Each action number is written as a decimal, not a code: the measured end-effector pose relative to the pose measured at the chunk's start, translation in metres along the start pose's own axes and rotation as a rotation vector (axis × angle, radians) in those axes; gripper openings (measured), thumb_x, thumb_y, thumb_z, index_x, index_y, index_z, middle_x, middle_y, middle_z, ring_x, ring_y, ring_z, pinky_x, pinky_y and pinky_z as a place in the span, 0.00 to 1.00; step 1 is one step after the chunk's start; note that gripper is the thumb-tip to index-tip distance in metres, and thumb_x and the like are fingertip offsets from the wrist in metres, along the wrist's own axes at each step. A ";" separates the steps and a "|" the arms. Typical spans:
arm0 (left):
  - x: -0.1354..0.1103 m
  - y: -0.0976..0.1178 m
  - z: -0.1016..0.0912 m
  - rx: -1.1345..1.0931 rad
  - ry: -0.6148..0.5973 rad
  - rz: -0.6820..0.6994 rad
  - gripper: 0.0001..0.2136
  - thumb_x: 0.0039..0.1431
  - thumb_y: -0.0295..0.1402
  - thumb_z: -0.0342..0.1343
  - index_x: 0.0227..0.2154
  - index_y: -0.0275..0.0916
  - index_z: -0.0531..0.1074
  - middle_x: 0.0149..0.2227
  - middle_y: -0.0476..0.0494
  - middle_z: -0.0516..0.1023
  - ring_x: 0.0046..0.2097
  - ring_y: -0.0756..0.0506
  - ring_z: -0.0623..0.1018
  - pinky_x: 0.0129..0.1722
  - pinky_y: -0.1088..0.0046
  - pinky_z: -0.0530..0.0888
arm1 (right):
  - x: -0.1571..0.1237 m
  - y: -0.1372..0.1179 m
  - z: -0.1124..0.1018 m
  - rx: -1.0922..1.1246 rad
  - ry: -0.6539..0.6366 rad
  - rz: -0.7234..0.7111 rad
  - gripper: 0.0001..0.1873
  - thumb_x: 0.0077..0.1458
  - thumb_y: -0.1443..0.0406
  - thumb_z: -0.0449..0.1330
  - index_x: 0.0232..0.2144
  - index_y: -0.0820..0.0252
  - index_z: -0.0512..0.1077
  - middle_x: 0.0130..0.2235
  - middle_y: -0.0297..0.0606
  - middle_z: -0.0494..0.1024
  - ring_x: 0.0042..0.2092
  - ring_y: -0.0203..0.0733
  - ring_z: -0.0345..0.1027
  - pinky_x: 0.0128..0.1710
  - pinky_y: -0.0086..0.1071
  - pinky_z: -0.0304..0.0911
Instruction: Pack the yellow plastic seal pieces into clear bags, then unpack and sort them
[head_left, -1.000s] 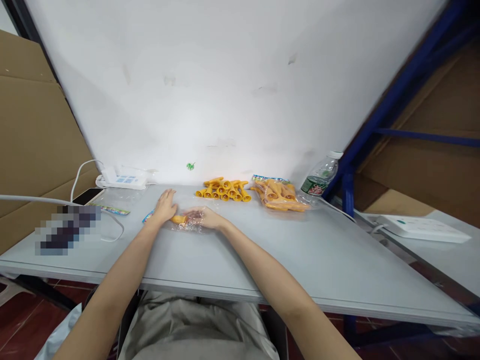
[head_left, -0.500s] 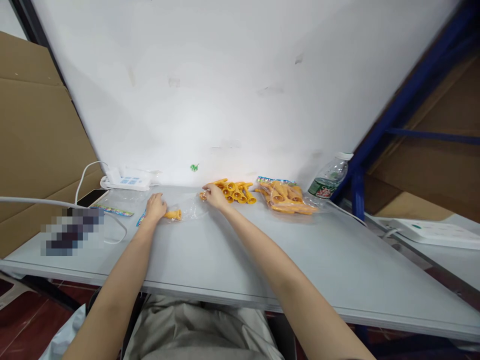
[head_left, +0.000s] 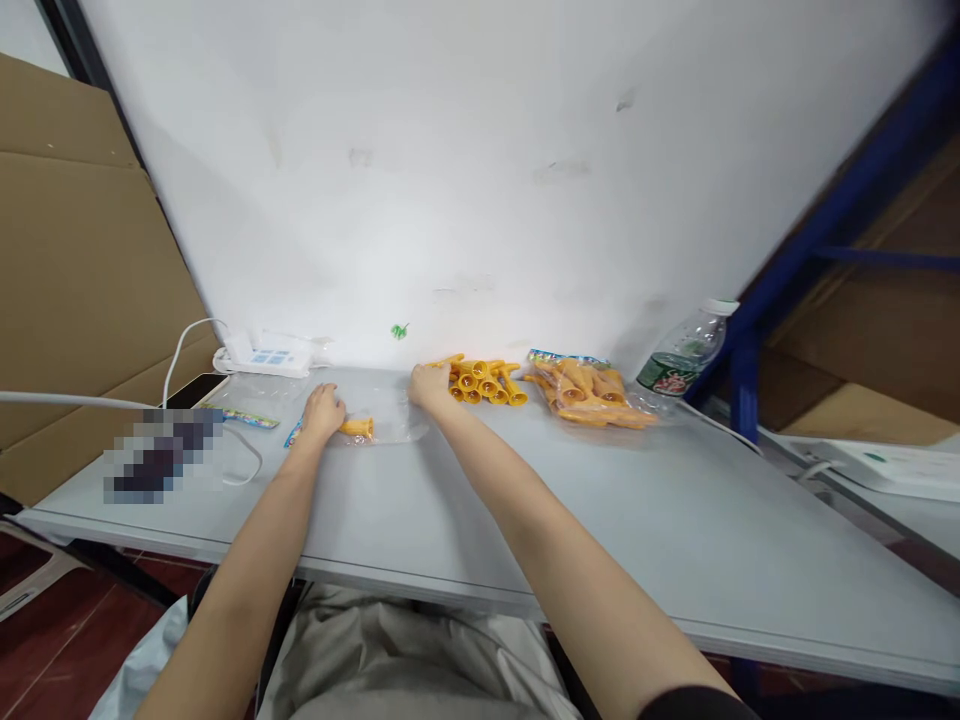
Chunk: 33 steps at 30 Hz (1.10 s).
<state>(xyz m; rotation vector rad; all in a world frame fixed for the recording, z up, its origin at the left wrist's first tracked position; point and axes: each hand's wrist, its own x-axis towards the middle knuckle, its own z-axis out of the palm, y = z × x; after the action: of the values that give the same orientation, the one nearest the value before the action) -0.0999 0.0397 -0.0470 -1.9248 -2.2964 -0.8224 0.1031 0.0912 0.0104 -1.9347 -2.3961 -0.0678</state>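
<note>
My left hand point(head_left: 324, 410) lies on a clear plastic bag point(head_left: 394, 425) with a printed strip, its bent fingers gripping the film near the strip end. Inside that bag is an orange-yellow plastic horn point(head_left: 358, 428), just right of my left fingers. My right hand point(head_left: 430, 385) is at the bag's right end, fingers curled inward and turned away from view, so what they hold is hidden. Right beside it lies a loose pile of orange-yellow horns point(head_left: 487, 384), flared ends mostly facing me.
A filled bag of orange horns point(head_left: 589, 392) lies farther right, beside a plastic bottle point(head_left: 686, 350). At left are a power strip point(head_left: 266, 357), a phone point(head_left: 196, 391), a cable, another printed bag point(head_left: 247, 417) and a blurred-out patch. A white wall point(head_left: 450, 200) closes the back.
The view has shifted slightly. My right hand has moved a little left against the table, and the orange piece that showed at its fingertips is now out of sight. My left hand stays on the bag.
</note>
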 end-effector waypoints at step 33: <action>0.001 0.000 0.000 0.023 -0.141 -0.039 0.15 0.61 0.29 0.46 0.47 0.35 0.71 0.53 0.36 0.74 0.55 0.43 0.73 0.54 0.71 0.66 | -0.098 0.101 -0.023 0.955 0.116 0.020 0.07 0.42 0.67 0.61 0.29 0.61 0.72 0.30 0.32 0.74 0.27 0.33 0.66 0.27 0.26 0.59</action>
<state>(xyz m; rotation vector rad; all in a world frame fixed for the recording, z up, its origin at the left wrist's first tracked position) -0.1003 0.0403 -0.0472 -1.9957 -2.4171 -0.6800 0.2226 0.0152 0.0259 -1.4154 -1.7841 0.7809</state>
